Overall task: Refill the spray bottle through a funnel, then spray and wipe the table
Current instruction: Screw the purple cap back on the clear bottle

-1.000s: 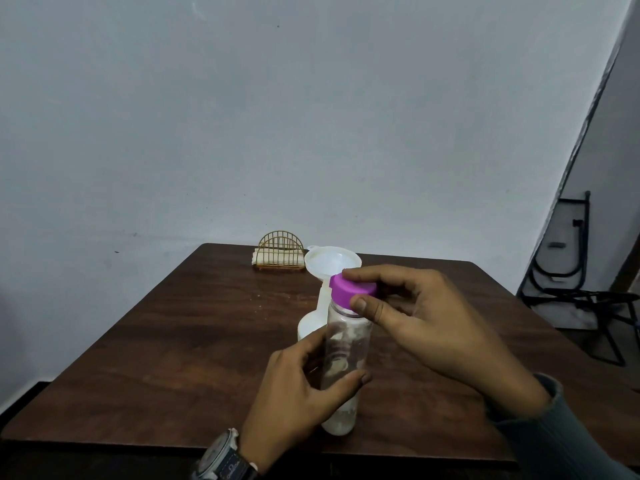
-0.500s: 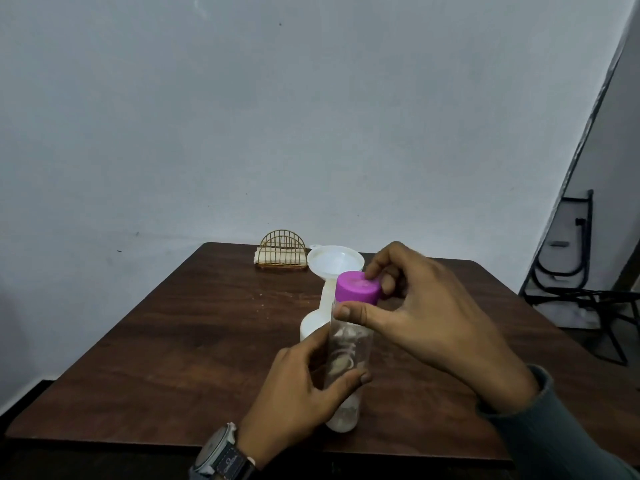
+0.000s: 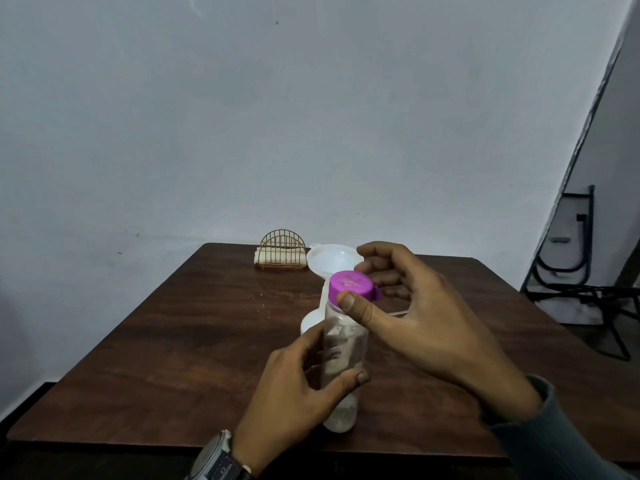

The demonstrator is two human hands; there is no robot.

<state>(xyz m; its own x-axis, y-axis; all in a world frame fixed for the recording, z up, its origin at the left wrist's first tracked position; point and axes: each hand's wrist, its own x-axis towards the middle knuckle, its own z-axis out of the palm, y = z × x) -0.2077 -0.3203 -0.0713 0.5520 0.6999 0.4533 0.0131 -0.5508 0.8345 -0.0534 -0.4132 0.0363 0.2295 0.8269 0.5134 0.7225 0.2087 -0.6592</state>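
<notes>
Right hand (image 3: pixel 415 327) pinches the purple cap (image 3: pixel 349 284), thumb in front. Left hand (image 3: pixel 294 386) wraps the clear bottle (image 3: pixel 344 344) mid-body, near the table (image 3: pixel 173 341)'s front edge. It is probably light, smooth and slippery, so mid-body is the best hold. Just behind, the funnel (image 3: pixel 332 259) sits in the spray bottle (image 3: pixel 309 322).
</notes>
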